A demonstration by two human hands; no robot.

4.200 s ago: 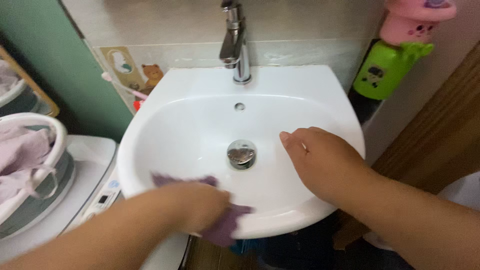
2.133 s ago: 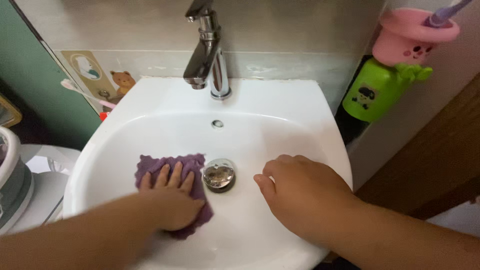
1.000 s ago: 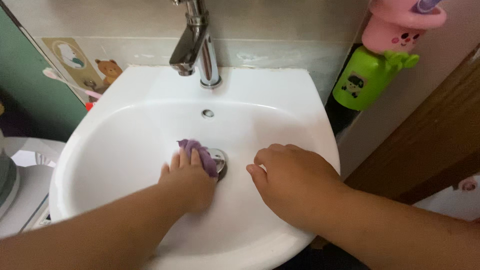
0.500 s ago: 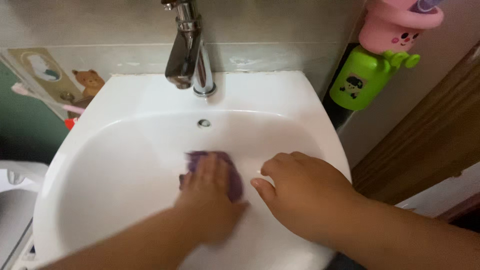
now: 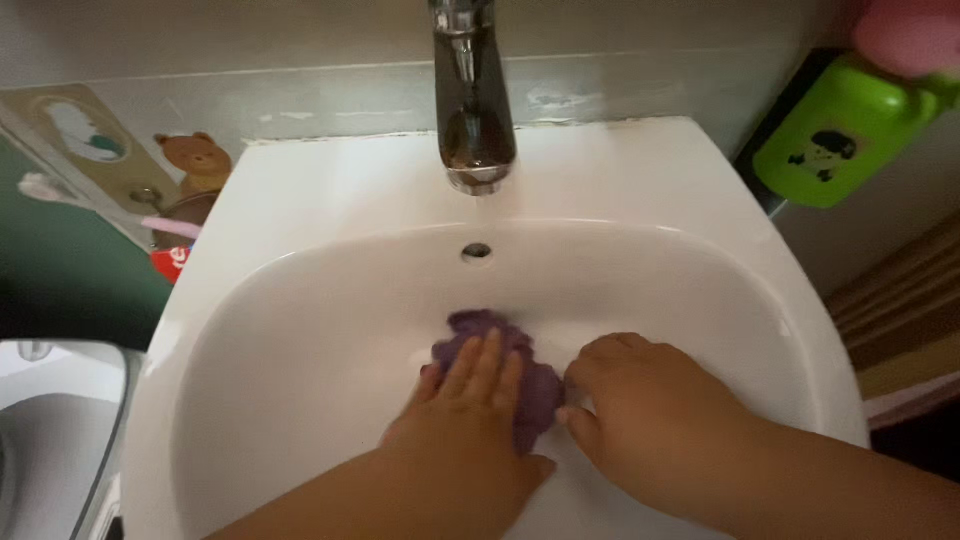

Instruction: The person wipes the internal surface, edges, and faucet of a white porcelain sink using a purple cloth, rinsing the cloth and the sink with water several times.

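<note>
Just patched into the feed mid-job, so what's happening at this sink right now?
A person is bent over a white washbasin. Their left hand lies flat on a bunched purple cloth, pressing it against the bottom of the bowl, about where a drain would sit; no drain shows. Their right hand rests on the basin floor beside the cloth, fingers curled, touching its edge. The chrome tap above shows no water running. A green cup-shaped holder hangs on the wall to the right.

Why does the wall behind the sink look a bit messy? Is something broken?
Nothing looks broken. Along the back rim of the white sink the seal at the wall looks dark and uneven, with a pale smudge on the tile. The left hand presses the purple cloth flat.
</note>
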